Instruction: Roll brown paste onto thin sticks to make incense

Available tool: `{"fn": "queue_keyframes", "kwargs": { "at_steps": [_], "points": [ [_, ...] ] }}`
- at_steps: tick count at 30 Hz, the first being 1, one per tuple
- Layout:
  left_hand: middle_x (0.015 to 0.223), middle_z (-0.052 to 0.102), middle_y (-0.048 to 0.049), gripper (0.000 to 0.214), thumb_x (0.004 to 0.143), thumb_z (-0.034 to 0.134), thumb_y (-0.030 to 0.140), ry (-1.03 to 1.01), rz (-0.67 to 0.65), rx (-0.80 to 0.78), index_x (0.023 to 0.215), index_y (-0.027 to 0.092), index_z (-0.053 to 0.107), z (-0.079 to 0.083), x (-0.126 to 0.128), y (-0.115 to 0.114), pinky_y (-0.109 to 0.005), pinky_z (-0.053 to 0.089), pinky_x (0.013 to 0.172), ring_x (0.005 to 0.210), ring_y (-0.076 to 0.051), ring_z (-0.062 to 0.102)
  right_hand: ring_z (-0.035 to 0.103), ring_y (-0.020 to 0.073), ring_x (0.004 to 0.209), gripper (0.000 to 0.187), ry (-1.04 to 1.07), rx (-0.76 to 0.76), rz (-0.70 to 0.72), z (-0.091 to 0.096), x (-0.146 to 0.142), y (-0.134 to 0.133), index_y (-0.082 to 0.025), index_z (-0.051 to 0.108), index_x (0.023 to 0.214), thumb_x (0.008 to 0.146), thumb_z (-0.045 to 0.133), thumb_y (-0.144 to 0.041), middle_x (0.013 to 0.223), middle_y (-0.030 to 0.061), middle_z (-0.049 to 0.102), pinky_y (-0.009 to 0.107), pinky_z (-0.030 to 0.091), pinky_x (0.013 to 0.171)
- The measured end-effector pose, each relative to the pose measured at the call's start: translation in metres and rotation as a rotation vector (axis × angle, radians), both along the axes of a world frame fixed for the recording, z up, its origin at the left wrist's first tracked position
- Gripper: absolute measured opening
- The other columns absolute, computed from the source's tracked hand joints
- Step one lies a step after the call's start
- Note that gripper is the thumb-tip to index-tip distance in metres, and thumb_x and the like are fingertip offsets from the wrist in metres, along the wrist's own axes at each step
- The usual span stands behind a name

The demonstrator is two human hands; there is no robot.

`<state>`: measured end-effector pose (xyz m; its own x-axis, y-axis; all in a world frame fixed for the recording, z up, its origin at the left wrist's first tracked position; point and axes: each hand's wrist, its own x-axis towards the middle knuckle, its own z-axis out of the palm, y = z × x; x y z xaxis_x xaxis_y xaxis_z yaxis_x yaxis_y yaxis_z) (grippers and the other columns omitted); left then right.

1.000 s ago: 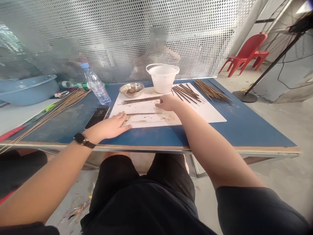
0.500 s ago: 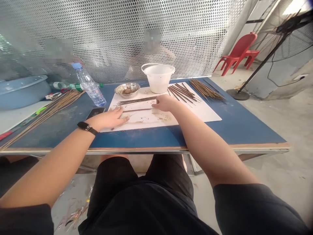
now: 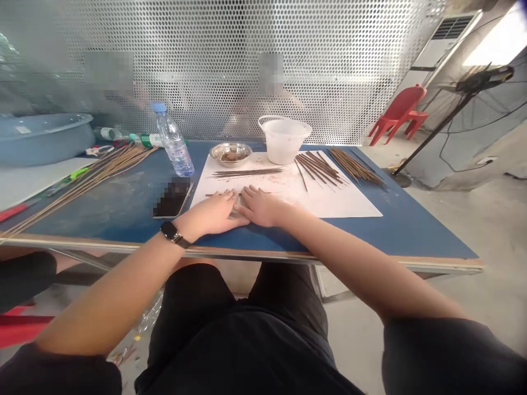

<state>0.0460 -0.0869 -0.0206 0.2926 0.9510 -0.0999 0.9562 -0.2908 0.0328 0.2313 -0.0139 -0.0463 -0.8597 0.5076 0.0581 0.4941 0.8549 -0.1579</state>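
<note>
Both my hands lie flat, side by side, on a white board (image 3: pixel 349 206). My left hand (image 3: pixel 214 213) has its fingers stretched out, and a watch is on that wrist. Against it rests my right hand (image 3: pixel 263 207), palm down with fingers extended. Under the fingertips runs a thin brown stick (image 3: pixel 209 195); its left end shows, while the hands hide its middle. Just beyond lie several dark coated sticks (image 3: pixel 247 173) in a row. A metal bowl (image 3: pixel 214 152) holding a brown lump stands behind them, near a white bucket (image 3: pixel 284 144).
More dark sticks (image 3: pixel 321 169) fan out at the board's right, beside a brown bundle (image 3: pixel 356 166). Left of the board are a phone (image 3: pixel 172 198), a water bottle (image 3: pixel 177 148), long thin sticks (image 3: pixel 105 173) and a blue basin (image 3: pixel 45 142). A perforated metal screen (image 3: pixel 197 99) stands behind.
My right hand has let go of the stick's right end and flattened over it. Both hands have come together on the near part of the board. The view has shifted slightly.
</note>
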Motion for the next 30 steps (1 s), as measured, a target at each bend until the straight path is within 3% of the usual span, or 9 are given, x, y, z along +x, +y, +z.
{"fn": "queue_keyframes", "kwargs": {
  "at_steps": [4,9,13,19,22,25,30],
  "points": [
    [0.175,0.030,-0.0193,0.100,0.096,0.042,0.077,-0.034,-0.018,-0.005,0.169,0.009,0.031,-0.003,0.001,-0.010,-0.045,0.022,0.131,0.160,-0.036,0.032,0.018,0.0435,0.164,0.088,-0.070,-0.085,-0.132,0.007,0.003,-0.019,0.004,0.032,0.164,0.108,0.017,-0.063,0.174,0.0300,0.024,0.058,0.021,0.130],
    [0.178,0.020,-0.0168,0.104,0.093,0.041,0.081,-0.079,0.047,-0.088,0.172,0.015,0.023,-0.002,-0.007,0.021,-0.051,0.018,0.132,0.165,-0.036,0.018,0.020,0.0410,0.164,0.076,-0.058,-0.076,-0.162,0.010,-0.008,0.000,0.004,0.033,0.164,0.112,0.021,-0.050,0.172,0.0300,0.028,0.057,0.022,0.131],
    [0.178,0.013,-0.0218,0.113,0.091,0.038,0.085,-0.078,0.055,-0.125,0.172,0.009,0.017,0.000,-0.014,0.034,-0.050,0.017,0.132,0.166,-0.035,0.013,0.019,0.0400,0.164,0.070,-0.058,-0.055,-0.167,0.007,-0.008,0.013,-0.004,0.035,0.165,0.112,0.024,-0.048,0.173,0.0273,0.029,0.062,0.023,0.129],
    [0.175,0.028,-0.0224,0.109,0.092,0.036,0.085,-0.081,0.045,-0.068,0.169,0.008,0.030,0.002,-0.013,-0.009,-0.050,0.028,0.127,0.160,-0.041,0.031,0.016,0.0410,0.165,0.097,-0.001,-0.161,-0.115,0.008,0.019,-0.022,0.001,0.034,0.165,0.105,0.013,-0.073,0.175,0.0279,0.021,0.058,0.019,0.132],
    [0.176,0.025,-0.0197,0.105,0.094,0.034,0.082,-0.094,0.019,-0.058,0.170,0.010,0.027,0.002,-0.012,-0.020,-0.051,0.024,0.129,0.162,-0.039,0.026,0.013,0.0414,0.165,0.099,0.043,-0.184,-0.114,0.010,0.020,-0.035,-0.003,0.034,0.165,0.103,0.013,-0.077,0.175,0.0267,0.021,0.062,0.017,0.131],
    [0.178,0.016,-0.0177,0.098,0.098,0.032,0.071,-0.096,0.027,-0.079,0.172,0.008,0.018,0.000,-0.013,-0.006,-0.051,0.019,0.131,0.165,-0.035,0.016,0.013,0.0406,0.165,0.094,0.053,-0.205,-0.118,0.011,0.005,-0.029,-0.004,0.033,0.166,0.105,0.013,-0.072,0.175,0.0260,0.023,0.063,0.016,0.131],
    [0.179,0.006,-0.0169,0.095,0.099,0.028,0.064,-0.094,0.124,-0.167,0.173,0.007,0.012,-0.001,-0.017,0.042,-0.049,0.016,0.132,0.166,-0.034,0.007,0.020,0.0391,0.164,0.081,-0.010,-0.170,-0.209,0.013,-0.020,0.006,-0.008,0.038,0.164,0.109,0.015,-0.063,0.173,0.0237,0.032,0.061,0.020,0.130]
  ]
}}
